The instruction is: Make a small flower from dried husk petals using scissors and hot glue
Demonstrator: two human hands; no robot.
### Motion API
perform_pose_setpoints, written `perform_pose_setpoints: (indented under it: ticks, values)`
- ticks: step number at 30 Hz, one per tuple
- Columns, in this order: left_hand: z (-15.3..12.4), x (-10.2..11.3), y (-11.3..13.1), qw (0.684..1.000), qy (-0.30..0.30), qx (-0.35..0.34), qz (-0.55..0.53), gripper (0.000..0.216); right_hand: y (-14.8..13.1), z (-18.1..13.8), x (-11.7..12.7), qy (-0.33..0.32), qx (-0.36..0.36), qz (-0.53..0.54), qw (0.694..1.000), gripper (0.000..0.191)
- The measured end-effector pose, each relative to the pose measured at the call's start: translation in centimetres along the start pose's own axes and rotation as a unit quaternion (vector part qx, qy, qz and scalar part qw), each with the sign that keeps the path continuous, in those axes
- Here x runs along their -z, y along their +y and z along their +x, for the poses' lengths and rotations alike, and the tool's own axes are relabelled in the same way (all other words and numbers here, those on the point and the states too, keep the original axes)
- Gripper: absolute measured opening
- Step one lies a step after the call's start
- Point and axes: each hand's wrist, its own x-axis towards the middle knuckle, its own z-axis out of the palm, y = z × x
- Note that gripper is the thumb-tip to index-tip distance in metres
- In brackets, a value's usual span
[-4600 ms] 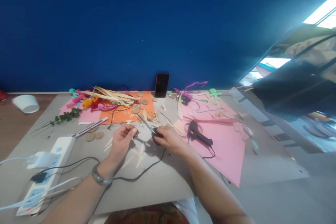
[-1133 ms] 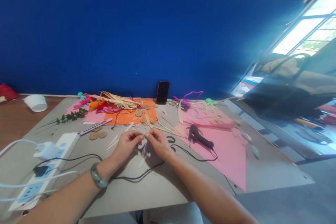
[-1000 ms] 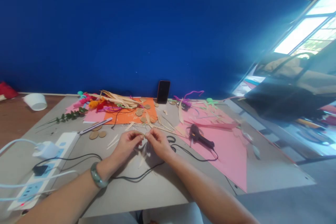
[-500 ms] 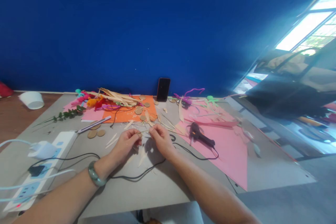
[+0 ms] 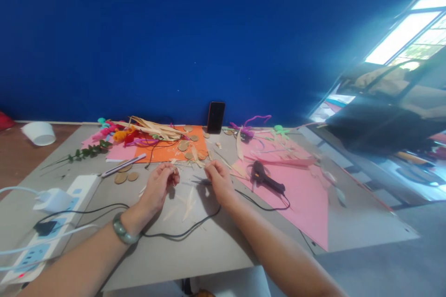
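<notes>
Far L: white cup (image 5: 39, 134) on its side, then power strip (image 5: 84, 185) w/ plugs in; just R of it, slim white tool (image 5: 125, 164) & round discs (image 5: 121, 177). L hand (image 5: 166, 180) up, thumb & fingertips drawn together; too small to tell if a sliver's pinched there. Behind it, bundle of pale strips (image 5: 153, 127) partly over orange sheet (image 5: 167, 152). Btwn hands, cut strips (image 5: 188, 205) lie loose on table (image 5: 195, 257). Scissors (image 5: 202, 180) poke out L of R hand (image 5: 215, 177); handles hidden, can't tell if touched. R thumb & finger tips together, contents unclear; hands apart. Step in hand, I'd judge: fine fingertip work on strip bits, scissors nearby. Next move prob. calls for light, exact pinch, R clear of blades. Farther R: glue gun (image 5: 268, 181) on pink sheet (image 5: 310, 213), unheld
</notes>
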Motion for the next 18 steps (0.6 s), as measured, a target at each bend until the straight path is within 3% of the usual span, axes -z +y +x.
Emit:
perform_pose_setpoints:
  ticks: [18]
  values:
    - [-0.44,-0.18,0.22,0.999,-0.014,-0.014,0.049,0.022,-0.33,-0.12,0.44,-0.035,0.002,0.001,0.999,0.025]
